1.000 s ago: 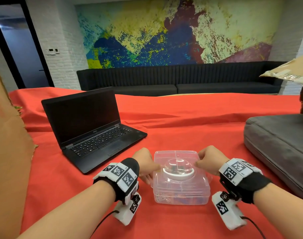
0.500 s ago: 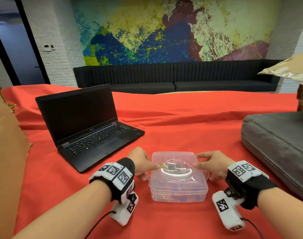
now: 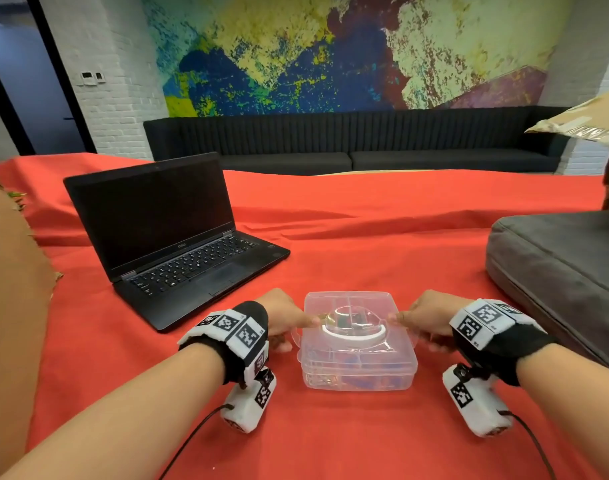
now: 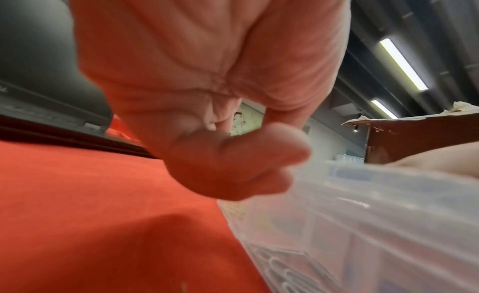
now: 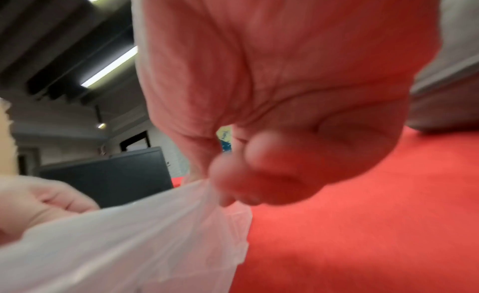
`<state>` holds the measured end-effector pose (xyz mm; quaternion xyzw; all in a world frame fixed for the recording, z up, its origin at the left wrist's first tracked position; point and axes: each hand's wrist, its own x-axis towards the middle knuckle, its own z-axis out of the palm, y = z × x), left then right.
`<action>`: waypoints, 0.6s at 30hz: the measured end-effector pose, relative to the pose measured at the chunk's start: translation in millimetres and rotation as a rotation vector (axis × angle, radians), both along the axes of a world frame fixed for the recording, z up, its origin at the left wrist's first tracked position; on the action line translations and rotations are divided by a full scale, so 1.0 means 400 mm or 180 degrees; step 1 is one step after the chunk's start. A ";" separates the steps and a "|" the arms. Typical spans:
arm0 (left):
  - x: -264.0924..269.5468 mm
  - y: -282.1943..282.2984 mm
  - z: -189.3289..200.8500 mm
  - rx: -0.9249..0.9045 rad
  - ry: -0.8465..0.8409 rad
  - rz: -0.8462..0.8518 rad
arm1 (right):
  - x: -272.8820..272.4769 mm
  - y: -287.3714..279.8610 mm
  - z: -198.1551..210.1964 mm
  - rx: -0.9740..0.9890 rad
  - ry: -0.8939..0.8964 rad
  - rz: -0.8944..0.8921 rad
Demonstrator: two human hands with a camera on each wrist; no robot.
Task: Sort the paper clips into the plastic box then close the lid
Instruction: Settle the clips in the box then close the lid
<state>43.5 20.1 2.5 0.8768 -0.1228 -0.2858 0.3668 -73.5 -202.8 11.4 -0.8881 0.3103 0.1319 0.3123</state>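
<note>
Box [image 3: 358, 344] sits on red cloth [image 3: 365, 244] between our hands, lid [image 3: 351, 308] down. Left hand [image 3: 284, 318], right hand [image 3: 426, 318] pinch side tabs. We judge it light, thin, flexible, slippery; take it by tabs, press evenly.

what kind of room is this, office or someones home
Most likely an office lounge or shared workspace, not a home: a long black bench sofa under a big painted mural, an open laptop, and ceiling strip lights.

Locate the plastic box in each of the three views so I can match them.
Head: box low centre, between both hands.
Left wrist: box lower right, beside the left hand.
Right wrist: box lower left, blurred, under the right hand.
Shared landmark: red cloth.
</note>
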 end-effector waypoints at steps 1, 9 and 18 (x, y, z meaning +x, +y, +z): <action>0.002 -0.003 -0.002 0.0036 -0.0046 -0.0040 | 0.003 0.007 0.009 -0.0310 0.0068 0.0146; -0.008 -0.005 0.008 0.0405 -0.0449 -0.0236 | 0.020 0.019 0.034 -0.1042 0.0468 0.0642; -0.015 -0.030 0.044 0.0924 -0.0961 -0.0646 | 0.044 0.014 0.031 -0.1262 0.0294 0.0932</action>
